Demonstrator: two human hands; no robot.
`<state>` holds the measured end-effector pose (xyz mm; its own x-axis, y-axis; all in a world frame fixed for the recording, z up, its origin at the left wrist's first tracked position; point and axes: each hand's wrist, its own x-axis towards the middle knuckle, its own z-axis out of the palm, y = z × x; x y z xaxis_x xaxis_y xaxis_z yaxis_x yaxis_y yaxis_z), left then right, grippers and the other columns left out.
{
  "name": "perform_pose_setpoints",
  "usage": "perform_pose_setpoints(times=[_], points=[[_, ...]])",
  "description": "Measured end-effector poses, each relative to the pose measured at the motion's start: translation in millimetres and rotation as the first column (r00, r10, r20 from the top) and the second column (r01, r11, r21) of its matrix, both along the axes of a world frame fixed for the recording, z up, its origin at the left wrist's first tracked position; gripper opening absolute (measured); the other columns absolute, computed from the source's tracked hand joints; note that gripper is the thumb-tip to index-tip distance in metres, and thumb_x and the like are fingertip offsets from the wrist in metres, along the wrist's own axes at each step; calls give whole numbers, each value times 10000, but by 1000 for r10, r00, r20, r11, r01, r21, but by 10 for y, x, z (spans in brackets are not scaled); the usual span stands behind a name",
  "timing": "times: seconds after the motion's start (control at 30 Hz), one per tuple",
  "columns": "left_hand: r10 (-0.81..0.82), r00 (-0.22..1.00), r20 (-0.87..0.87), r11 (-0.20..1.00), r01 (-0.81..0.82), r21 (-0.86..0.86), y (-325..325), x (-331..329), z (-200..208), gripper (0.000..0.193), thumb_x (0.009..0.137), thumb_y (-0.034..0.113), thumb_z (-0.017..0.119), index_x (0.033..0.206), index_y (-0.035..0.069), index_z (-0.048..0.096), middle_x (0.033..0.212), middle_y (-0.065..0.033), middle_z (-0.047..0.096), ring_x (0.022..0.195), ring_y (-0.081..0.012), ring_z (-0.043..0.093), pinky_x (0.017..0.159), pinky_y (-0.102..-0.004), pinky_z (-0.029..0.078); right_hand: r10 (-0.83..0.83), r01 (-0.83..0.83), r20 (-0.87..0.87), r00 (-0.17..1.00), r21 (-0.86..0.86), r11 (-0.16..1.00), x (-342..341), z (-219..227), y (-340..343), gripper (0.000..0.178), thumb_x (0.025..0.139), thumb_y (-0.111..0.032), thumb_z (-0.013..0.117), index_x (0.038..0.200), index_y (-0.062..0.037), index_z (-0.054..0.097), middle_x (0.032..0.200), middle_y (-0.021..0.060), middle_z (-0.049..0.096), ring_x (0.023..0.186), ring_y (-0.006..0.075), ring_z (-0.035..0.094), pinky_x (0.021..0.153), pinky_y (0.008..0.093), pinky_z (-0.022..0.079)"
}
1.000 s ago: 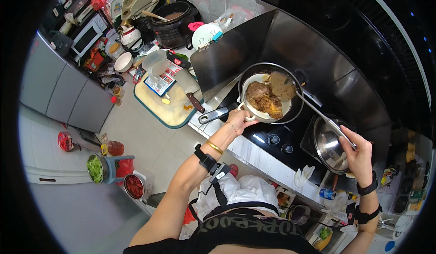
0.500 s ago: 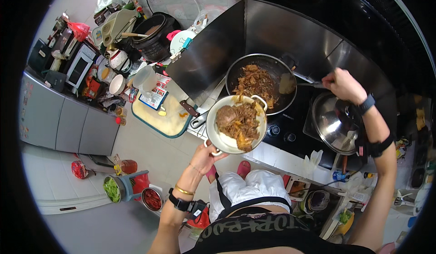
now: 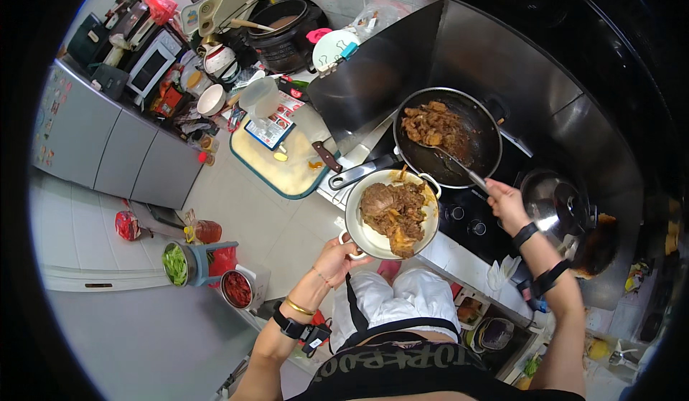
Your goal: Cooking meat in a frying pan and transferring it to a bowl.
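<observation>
My left hand (image 3: 335, 261) is closed on one loop handle of a white two-handled dish (image 3: 372, 240). The dish holds a mound of brown cooked meat (image 3: 392, 211) and hangs just in front of the frying pan's near side. My right hand (image 3: 508, 206) grips the handle of a spatula (image 3: 465, 170) that reaches down into the black frying pan (image 3: 485, 146). More brown meat pieces (image 3: 434, 127) lie in the pan's far left part, with the spatula's head at their near edge, partly hidden. The pan's handle (image 3: 364, 172) points left, behind the dish.
A lidded pan (image 3: 552, 204) stands right of the frying pan, near the stove knobs (image 3: 466, 220). On the left, a cutting board (image 3: 265, 175) bears a knife (image 3: 327, 157). A black pot (image 3: 283, 35) stands behind. A dark metal splash guard (image 3: 387, 71) borders the stove.
My right hand has come nearer and left, swinging the spatula from the pan's right side to the meat's near edge. The meat sits more gathered. The whole view has shifted; the dish stays held.
</observation>
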<state>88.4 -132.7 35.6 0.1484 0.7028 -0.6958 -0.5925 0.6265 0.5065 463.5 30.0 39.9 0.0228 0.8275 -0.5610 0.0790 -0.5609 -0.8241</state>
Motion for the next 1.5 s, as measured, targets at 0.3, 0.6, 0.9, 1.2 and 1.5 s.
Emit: perform_pose_setpoints(times=[0.3,0.6,0.9,1.2,1.5], points=[[2,1000,5,998,-3,70,159,81,57,460,778,-97,418,1231,-24,432,1158,-135,552,1056,-281,604,895,-432,557,-111,99,54,992,190,977,-126,-265,-519,340,914,-206,637,1202,-26,618,647,-54,519,516,21,413,455,173,307],[54,997,54,990,-61,128,626,234,38,423,786,-84,460,1200,-93,377,1119,-166,548,965,-323,636,817,-422,598,-140,92,166,976,267,959,417,410,-665,305,926,-217,620,1193,-69,635,610,-57,504,461,11,364,410,163,256],[-80,997,23,978,74,193,1180,484,-50,330,754,-71,480,1083,-85,464,1062,-122,528,973,-311,625,841,-422,586,-48,-78,310,950,381,921,496,1693,-842,312,938,-150,588,1214,-5,604,614,-79,467,482,1,346,426,161,232],[-37,999,-35,980,44,195,1641,666,-48,359,794,-60,470,1153,-53,486,1109,-162,585,975,-303,631,814,-406,591,-26,-560,749,662,518,646,156,2158,-876,262,869,-64,637,1119,15,650,662,49,584,541,80,475,515,222,376],[11,1000,14,983,-13,182,1509,565,-178,405,786,-82,453,1186,-23,469,1144,-162,576,1004,-311,624,808,-426,594,-221,-934,965,142,205,292,-110,2489,-974,463,725,31,655,1169,-99,655,667,75,421,535,206,454,484,321,374]])
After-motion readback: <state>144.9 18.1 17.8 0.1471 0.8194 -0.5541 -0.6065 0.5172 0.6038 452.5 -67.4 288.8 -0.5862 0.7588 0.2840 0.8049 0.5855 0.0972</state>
